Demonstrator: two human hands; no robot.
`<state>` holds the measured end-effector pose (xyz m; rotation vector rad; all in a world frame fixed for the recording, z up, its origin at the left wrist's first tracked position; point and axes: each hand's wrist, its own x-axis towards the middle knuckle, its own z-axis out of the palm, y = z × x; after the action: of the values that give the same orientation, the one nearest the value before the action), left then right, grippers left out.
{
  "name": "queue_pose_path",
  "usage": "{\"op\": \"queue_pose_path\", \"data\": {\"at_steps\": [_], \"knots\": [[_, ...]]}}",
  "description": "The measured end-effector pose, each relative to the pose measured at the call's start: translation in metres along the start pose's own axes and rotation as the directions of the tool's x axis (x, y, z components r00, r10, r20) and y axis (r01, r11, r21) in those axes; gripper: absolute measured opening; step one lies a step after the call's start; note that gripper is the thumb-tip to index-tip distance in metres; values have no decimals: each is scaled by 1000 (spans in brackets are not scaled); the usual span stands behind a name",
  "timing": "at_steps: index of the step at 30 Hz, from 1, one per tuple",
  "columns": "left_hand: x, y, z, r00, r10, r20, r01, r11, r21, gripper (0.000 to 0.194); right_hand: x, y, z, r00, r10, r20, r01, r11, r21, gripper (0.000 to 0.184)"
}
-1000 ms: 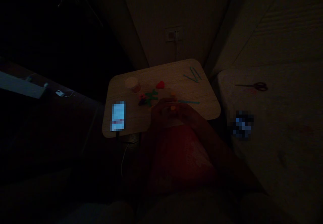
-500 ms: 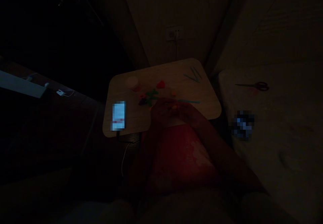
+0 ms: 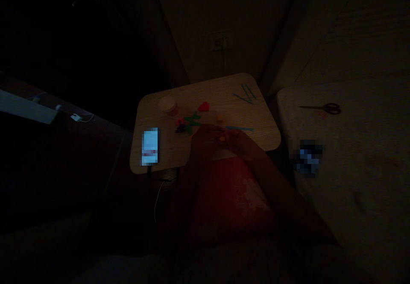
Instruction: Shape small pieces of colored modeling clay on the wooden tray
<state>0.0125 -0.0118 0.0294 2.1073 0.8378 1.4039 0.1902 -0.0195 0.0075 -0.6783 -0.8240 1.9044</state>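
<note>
dim light. my left hand and right hand close together at surface, orange lump between; can't tell either's grip.

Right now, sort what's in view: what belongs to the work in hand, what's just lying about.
Work, most likely: orange piece between left hand and right hand; green pieces; red piece; blue strip.

Lying about, it seems: phone; scissors; small white object.

Bare tabletop open between blue strip and thin sticks; green pieces crowd just beside left fingers.
</note>
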Motion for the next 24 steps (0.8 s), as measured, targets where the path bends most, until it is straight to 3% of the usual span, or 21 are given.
{"op": "queue_pose_path", "data": {"at_steps": [12, 16, 24], "knots": [[11, 8, -14, 983, 165, 85, -177, 972, 152, 6, -7, -1, 4, 999, 12, 43, -12, 1000, 8, 40], [12, 13, -11, 987, 146, 62, -154, 974, 168, 12, -7, 0, 7, 1000, 4, 29, -5, 999, 34, 38], [7, 16, -1, 999, 28, -34, -26, 998, 49, 16, -4, 3, 7, 999, -41, -21, 42, 997, 57, 38]]}}
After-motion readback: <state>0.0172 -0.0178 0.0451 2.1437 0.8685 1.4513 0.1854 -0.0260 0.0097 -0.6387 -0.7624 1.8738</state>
